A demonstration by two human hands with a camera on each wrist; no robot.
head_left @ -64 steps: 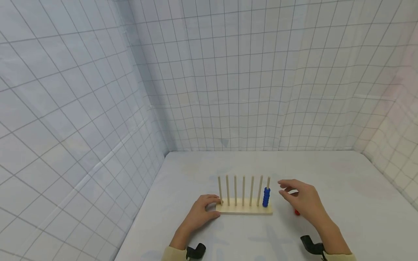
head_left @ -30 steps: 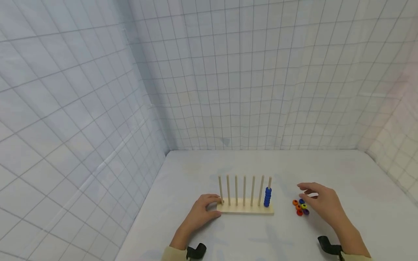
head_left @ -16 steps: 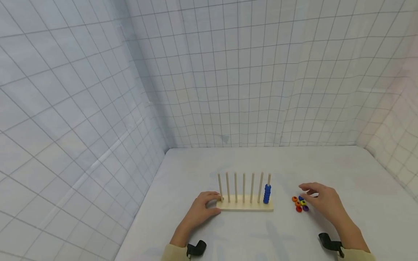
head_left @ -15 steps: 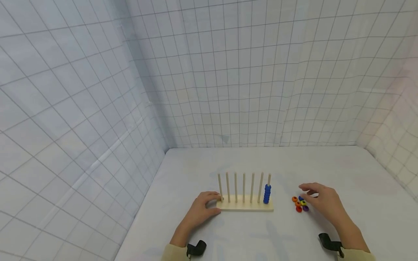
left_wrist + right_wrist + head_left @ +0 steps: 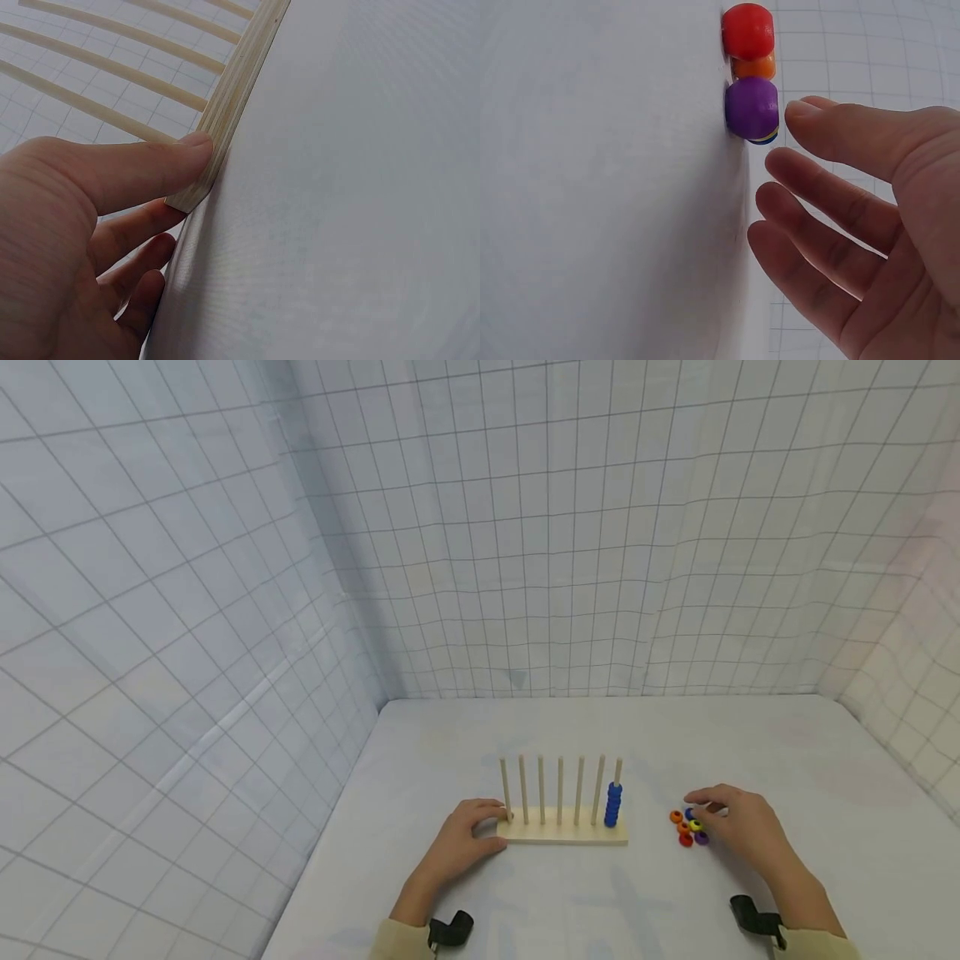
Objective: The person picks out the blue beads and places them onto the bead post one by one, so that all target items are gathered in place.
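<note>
A pale wooden bead abacus frame (image 5: 562, 837) stands on the table with several upright pegs. Blue beads (image 5: 612, 806) are stacked on its rightmost peg. My left hand (image 5: 459, 843) pinches the frame's left end, thumb on the front edge of the base (image 5: 232, 90) and fingers behind it. To the frame's right lies a small cluster of loose beads, among them a red bead (image 5: 748, 31), an orange bead (image 5: 676, 817), a yellow bead (image 5: 695, 826) and a purple bead (image 5: 751, 109). My right hand (image 5: 742, 827) hovers at the cluster, fingers loosely bent, with no bead visibly held. Its fingertips partly cover a blue bead (image 5: 689, 814).
A white tabletop (image 5: 570, 902) carries everything. Grid-patterned white sheets form a back wall (image 5: 555, 568), a left wall (image 5: 150, 610) and a right wall beyond the table's edges. Each wrist wears a black camera mount (image 5: 452, 930).
My right hand first moved right, away from the blue stack to the loose beads, and has since lowered slightly over them. The left hand stays on the frame's end. The view shifted slightly.
</note>
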